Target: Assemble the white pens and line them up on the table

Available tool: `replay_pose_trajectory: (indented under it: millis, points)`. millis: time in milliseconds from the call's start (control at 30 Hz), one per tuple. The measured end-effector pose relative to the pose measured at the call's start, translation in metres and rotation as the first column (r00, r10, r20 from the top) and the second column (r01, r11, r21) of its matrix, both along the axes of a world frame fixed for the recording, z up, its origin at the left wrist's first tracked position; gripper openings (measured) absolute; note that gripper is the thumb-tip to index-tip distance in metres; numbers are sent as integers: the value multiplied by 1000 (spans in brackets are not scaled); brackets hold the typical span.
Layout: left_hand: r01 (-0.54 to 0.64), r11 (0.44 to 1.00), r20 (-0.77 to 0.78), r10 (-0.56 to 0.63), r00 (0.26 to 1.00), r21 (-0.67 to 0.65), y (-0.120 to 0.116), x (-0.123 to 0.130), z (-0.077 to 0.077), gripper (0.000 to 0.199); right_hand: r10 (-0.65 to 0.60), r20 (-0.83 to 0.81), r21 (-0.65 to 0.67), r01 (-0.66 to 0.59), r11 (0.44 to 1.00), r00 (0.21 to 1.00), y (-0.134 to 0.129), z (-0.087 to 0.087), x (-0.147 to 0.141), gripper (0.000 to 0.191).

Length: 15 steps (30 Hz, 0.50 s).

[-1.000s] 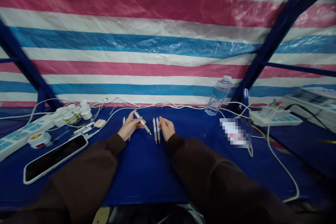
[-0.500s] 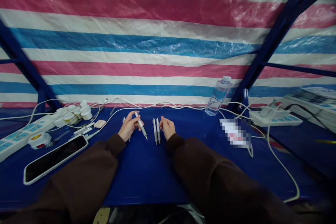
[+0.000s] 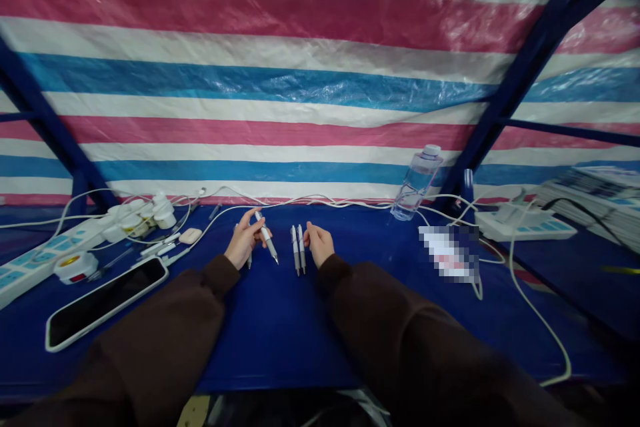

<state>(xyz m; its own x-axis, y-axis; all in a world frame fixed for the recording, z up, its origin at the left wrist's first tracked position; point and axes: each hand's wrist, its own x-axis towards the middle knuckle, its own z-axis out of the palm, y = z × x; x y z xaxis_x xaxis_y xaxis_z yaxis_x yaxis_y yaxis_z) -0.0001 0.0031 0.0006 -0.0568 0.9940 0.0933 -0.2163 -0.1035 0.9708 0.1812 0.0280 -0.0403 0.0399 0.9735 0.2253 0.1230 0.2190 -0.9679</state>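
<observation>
The left hand (image 3: 244, 245) grips a white ballpoint pen (image 3: 267, 237) tip-down over the middle of the blue worktop (image 3: 280, 333), a further pen (image 3: 249, 262) lying partly hidden beneath it, while the relaxed, open right hand (image 3: 319, 243) rests just beside two pens (image 3: 299, 250) lying side by side.

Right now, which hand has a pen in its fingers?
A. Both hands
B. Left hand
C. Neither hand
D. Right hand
B. The left hand pinches a white pen in its fingers, while the right hand holds nothing and rests beside two pens lying on the blue table cover.
</observation>
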Motion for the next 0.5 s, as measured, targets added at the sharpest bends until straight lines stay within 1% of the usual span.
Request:
replay_pose_trajectory:
  millis: [167, 267, 500]
  points:
    - [43, 999, -52, -42, 998, 15, 0, -1, -1, 48, -1, 9, -4, 1, 1000, 1000, 0, 0, 0, 51]
    - [68, 997, -78, -65, 995, 30, -1, 0, -1, 48, -1, 25, -4, 1, 1000, 1000, 0, 0, 0, 51]
    - [56, 997, -93, -50, 994, 59, -3, 2, -1, 68, -3, 62, -12, 4, 1000, 998, 0, -1, 1, 51]
